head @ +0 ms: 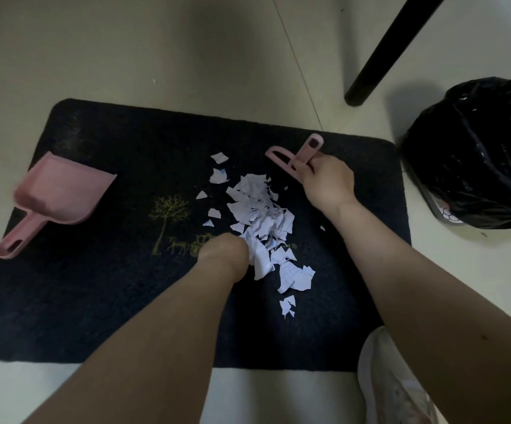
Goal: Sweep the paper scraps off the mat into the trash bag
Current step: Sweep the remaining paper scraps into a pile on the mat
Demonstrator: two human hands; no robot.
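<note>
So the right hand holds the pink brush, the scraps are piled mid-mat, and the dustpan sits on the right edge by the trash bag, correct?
Not quite. The head view shows the pink dustpan on the mat's left edge, far from the trash bag. The rest holds: right hand grips the pink brush, scraps piled mid-mat.

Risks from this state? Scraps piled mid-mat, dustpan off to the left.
1. The dustpan lies untouched on the mat's left edge, so brushed paper scraps may scatter instead of being caught.
2. The left hand presses into the pile, in the path of the brush that the right hand holds.
3. The trash bag sits off the mat; carrying could spill.
</note>
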